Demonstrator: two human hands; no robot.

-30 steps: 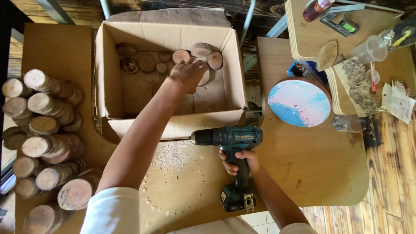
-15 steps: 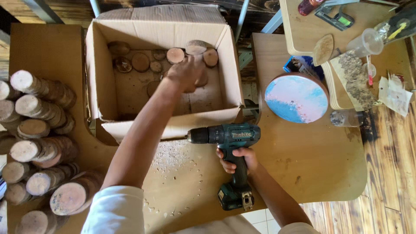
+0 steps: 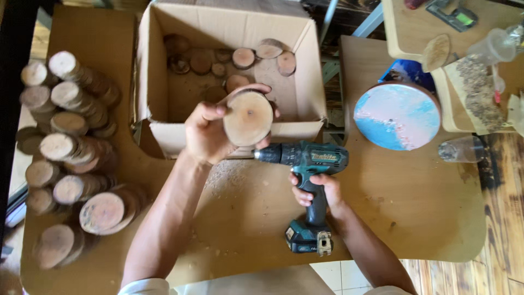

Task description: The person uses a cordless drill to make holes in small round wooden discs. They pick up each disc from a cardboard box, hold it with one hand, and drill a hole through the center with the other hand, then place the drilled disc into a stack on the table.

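Holding one wood slice (image 3: 248,118) in left hand (image 3: 207,134); right hand (image 3: 316,191) grips one drill (image 3: 308,164).

Cardboard box (image 3: 164,71) behind drill (image 3: 308,180), stacked wood slices (image 3: 71,158) left, round board (image 3: 397,116) right.

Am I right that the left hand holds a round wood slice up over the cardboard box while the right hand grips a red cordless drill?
Not quite. The head view shows the cordless drill in the right hand is teal and black, not red. The rest stands: the left hand holds a round wood slice up over the cardboard box.
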